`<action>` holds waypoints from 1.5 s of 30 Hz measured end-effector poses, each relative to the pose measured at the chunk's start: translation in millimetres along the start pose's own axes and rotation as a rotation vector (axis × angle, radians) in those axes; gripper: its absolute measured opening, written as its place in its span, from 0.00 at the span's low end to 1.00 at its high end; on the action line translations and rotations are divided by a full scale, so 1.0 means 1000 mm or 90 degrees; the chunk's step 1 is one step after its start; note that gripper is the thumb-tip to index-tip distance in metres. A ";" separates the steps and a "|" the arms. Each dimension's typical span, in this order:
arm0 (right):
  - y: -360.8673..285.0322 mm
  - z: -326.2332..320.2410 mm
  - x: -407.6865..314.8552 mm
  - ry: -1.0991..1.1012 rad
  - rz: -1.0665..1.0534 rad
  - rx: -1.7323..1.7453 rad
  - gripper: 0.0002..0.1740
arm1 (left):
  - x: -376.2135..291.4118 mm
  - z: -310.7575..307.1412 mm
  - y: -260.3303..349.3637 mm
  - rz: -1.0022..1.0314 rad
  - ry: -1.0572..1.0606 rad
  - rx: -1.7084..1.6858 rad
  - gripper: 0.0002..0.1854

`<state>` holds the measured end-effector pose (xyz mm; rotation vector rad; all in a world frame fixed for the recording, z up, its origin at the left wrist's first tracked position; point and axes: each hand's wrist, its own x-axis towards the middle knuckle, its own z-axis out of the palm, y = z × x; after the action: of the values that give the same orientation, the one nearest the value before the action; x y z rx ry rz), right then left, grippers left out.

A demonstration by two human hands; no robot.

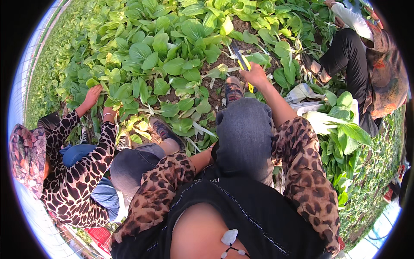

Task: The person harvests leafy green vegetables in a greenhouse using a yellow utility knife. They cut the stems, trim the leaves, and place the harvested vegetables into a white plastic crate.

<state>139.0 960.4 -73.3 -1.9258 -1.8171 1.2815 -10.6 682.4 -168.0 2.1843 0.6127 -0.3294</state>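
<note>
My right hand [255, 76] grips a yellow and black snap-off utility knife [245, 63], its blade pointing up over bare soil [228, 61]. Cut leaves and pale stalks lie around the blade. My left forearm [201, 161] reaches down behind my raised knee [244, 136], which hides most of that hand; whatever it touches cannot be seen. Before me grows a dense bed of leafy greens that look like bok choy [174, 64]. One loose yellowing leaf [217, 71] lies on the soil left of the knife.
At left, a person in a patterned top [81, 181] reaches both hands into the greens. Another person in black trousers [346, 55] sits at upper right. Harvested bok choy [344, 126] is heaped in a white container [355, 108] at my right. A red crate [100, 238] stands behind, lower left.
</note>
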 end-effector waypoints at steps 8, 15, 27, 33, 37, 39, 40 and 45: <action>0.005 0.025 0.053 -0.149 0.097 0.186 0.11 | 0.011 -0.022 -0.017 0.052 -0.133 -0.136 0.15; 0.025 0.039 0.089 -0.129 0.204 0.280 0.09 | 0.009 -0.064 -0.055 0.119 -0.215 -0.218 0.14; 0.008 0.043 0.077 -0.131 0.037 0.094 0.16 | -0.018 -0.168 -0.112 0.025 -0.280 -0.128 0.12; 0.000 0.048 0.073 -0.139 0.002 0.046 0.15 | -0.055 -0.304 -0.149 -0.025 -0.110 -0.092 0.09; -0.019 0.064 0.097 -0.069 -0.041 -0.050 0.18 | -0.028 -0.349 -0.129 -0.099 0.319 -0.495 0.07; -0.017 0.072 0.102 -0.033 -0.162 0.052 0.20 | 0.007 -0.357 -0.134 -0.046 0.515 -0.361 0.06; -0.012 0.074 0.102 -0.029 -0.131 0.024 0.20 | 0.022 -0.359 -0.143 -0.115 0.521 -0.274 0.08; 0.013 0.077 0.076 -0.108 0.079 0.138 0.19 | 0.040 -0.350 -0.212 -0.333 0.501 0.119 0.21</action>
<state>85.3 994.1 -162.1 -1.8858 -1.5724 1.6534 -80.2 1082.8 -104.0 2.2686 1.6513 0.2481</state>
